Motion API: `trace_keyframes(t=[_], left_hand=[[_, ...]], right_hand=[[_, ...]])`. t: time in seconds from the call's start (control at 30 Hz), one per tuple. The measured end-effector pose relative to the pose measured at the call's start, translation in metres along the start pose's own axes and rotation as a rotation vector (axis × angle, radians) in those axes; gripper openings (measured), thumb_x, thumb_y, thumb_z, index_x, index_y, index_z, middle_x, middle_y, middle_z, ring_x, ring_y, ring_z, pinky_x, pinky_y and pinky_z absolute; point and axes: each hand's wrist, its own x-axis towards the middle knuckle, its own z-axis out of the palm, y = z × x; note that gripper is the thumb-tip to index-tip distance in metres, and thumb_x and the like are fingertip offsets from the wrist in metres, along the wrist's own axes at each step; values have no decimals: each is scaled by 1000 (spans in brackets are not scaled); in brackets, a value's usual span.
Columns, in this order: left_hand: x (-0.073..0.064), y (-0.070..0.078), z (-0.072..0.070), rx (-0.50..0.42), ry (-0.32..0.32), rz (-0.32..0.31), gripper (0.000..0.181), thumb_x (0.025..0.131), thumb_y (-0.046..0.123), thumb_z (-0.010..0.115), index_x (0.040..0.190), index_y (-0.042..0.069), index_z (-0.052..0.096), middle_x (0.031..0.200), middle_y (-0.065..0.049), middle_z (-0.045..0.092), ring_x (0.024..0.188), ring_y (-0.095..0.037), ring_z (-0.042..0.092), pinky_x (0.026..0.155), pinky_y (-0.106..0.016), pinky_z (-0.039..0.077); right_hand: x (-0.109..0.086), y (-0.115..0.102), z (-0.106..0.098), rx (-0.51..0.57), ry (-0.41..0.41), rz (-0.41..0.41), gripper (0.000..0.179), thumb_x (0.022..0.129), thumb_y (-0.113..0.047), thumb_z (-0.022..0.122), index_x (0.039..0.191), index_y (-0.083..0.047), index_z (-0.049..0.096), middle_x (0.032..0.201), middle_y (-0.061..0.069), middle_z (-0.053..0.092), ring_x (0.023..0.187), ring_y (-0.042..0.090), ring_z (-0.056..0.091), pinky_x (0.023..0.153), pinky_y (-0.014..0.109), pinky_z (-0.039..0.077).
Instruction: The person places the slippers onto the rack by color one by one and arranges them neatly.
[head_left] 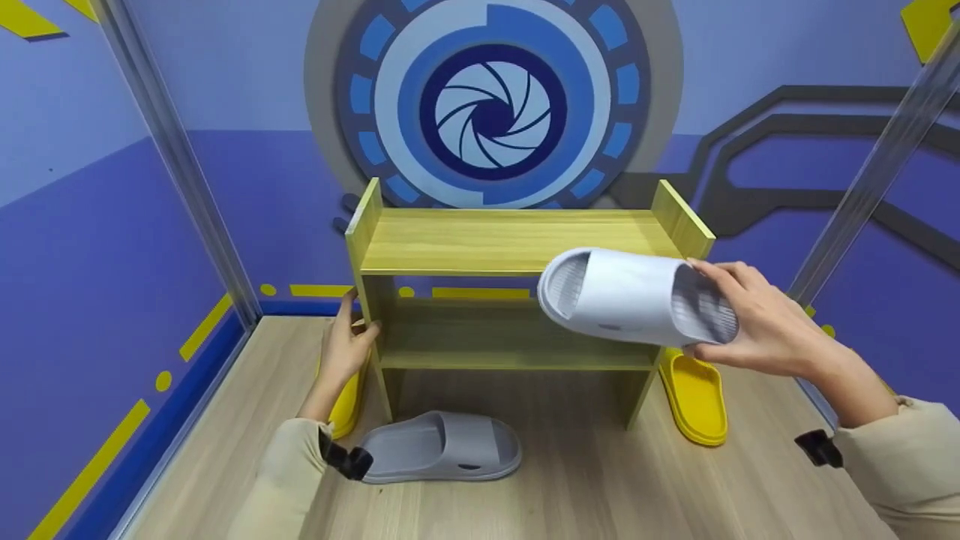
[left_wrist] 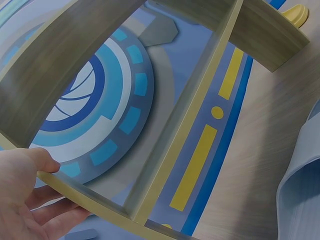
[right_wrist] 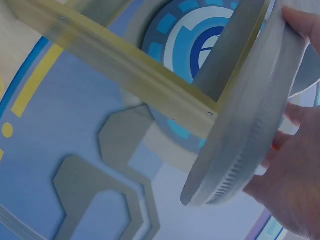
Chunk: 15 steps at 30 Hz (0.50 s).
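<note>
My right hand (head_left: pixel 776 324) holds a light grey slide slipper (head_left: pixel 631 296) by its heel end, thumb on one edge and fingers on the other. The slipper is raised in front of the right part of a wooden shelf rack (head_left: pixel 510 240), toe pointing left. With my left hand (head_left: pixel 346 349) I grip the rack's left side panel; in the left wrist view the thumb is on the panel's inner side and the fingers on its outer side. Another grey slipper (head_left: pixel 471 450) lies on the wooden surface before the rack, toe to the right.
A yellow slipper (head_left: pixel 697 401) lies right of the rack, and another yellow slipper (head_left: pixel 346 409) is partly hidden behind my left forearm. The rack has a middle shelf (head_left: pixel 517 337). Blue printed walls (head_left: pixel 247 195) with metal corner posts (head_left: pixel 180 165) enclose the wooden surface (head_left: pixel 555 495).
</note>
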Motion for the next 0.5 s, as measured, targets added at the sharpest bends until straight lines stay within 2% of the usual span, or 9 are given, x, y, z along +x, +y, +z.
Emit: trace_keyframes(t=[0.2, 0.5], left_hand=[[0, 0, 0, -5, -2, 0, 61, 82, 4, 54, 136, 7, 27, 126, -25, 41, 99, -38, 52, 76, -44, 45], [1, -2, -1, 3, -3, 9, 60, 82, 4, 55, 135, 6, 28, 125, -25, 41, 100, -38, 52, 76, -44, 45]], right_hand=[[15, -7, 1, -47, 25, 83, 91, 61, -39, 75, 136, -16, 30, 111, 17, 42, 88, 27, 41, 59, 45, 39], [28, -17, 1, -69, -47, 204, 89, 69, -52, 65, 137, -11, 25, 105, 17, 41, 84, 28, 39, 55, 40, 37]])
